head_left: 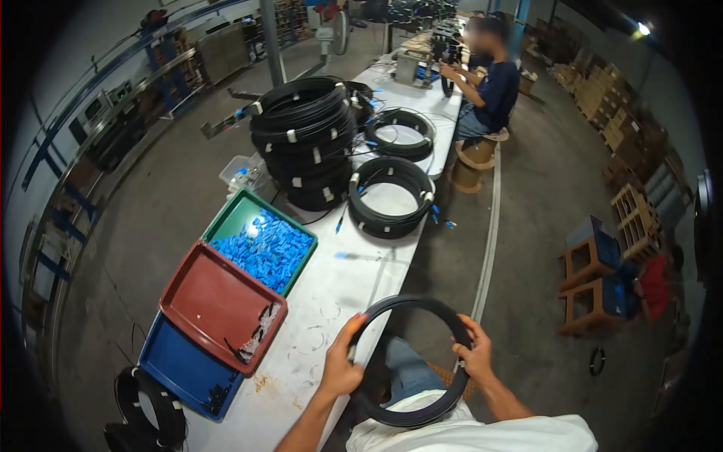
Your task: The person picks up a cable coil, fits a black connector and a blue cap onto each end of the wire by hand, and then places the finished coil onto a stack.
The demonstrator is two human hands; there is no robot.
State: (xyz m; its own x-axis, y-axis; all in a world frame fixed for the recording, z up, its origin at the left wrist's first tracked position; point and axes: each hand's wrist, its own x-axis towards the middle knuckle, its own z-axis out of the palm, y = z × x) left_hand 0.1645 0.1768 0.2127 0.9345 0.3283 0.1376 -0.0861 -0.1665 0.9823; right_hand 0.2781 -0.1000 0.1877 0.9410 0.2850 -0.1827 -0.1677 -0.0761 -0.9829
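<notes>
A coil of black cable (410, 418) is held up over my lap, beside the table edge. My left hand (345, 360) is wrapped round its left side, and my right hand (473, 350) grips its right side. Ahead on the white table (320, 301) lie two more black coils, a nearer one (388, 224) and a farther one (399, 151), with blue connectors on their cable ends. A tall stack of black coils (305, 143) stands to their left.
Left on the table are a green tray (301, 275) of blue pieces, a red tray (215, 301) and a blue tray (177, 361). More coils (162, 414) stand at the lower left. A person (493, 83) sits farther along the table's right side. Stools (587, 286) stand right.
</notes>
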